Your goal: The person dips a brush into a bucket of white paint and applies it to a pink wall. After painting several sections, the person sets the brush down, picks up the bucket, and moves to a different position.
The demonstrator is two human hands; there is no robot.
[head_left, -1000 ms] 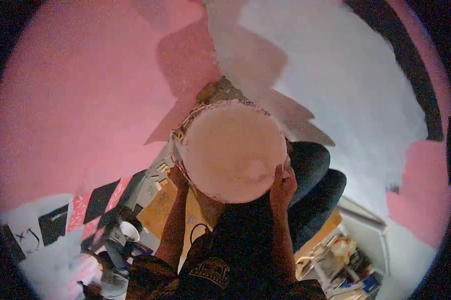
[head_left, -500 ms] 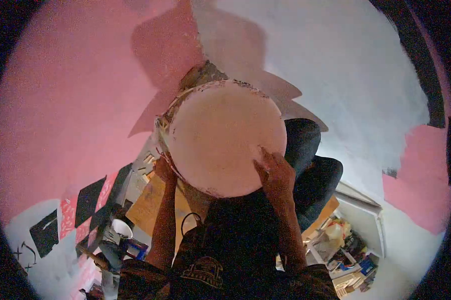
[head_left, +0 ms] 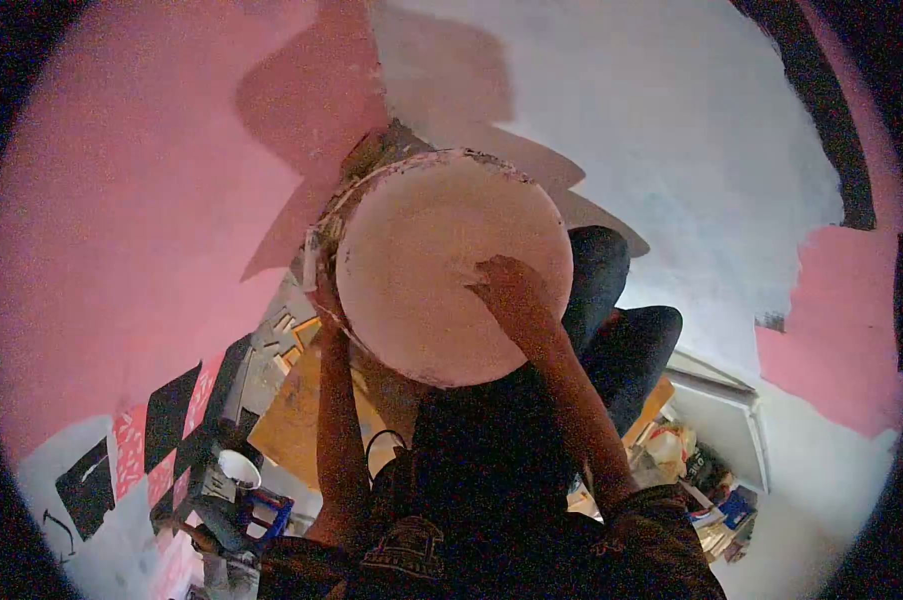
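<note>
A large round disc-like object [head_left: 421,310] with a pale pinkish-tan face and a rough, stained rim is in front of my body. At its left rim my left hand [head_left: 325,295] grips the edge, partly hidden and dark. My right hand [head_left: 501,278] lies over the middle of the face, with its fingers bunched and pointing left. Whether the fingertips hold anything small is too blurred to tell.
A pink wall [head_left: 151,220] and a pale grey wall [head_left: 651,130] meet ahead. Below left are an orange-brown board [head_left: 289,425], a white bowl-like container [head_left: 239,468] and a person's arm [head_left: 199,537]. An open box [head_left: 716,390] and assorted items are lower right.
My right hand has moved up and left, from the lower right of the face to its middle. My left hand sits slightly higher along the rim. The view has shifted a little.
</note>
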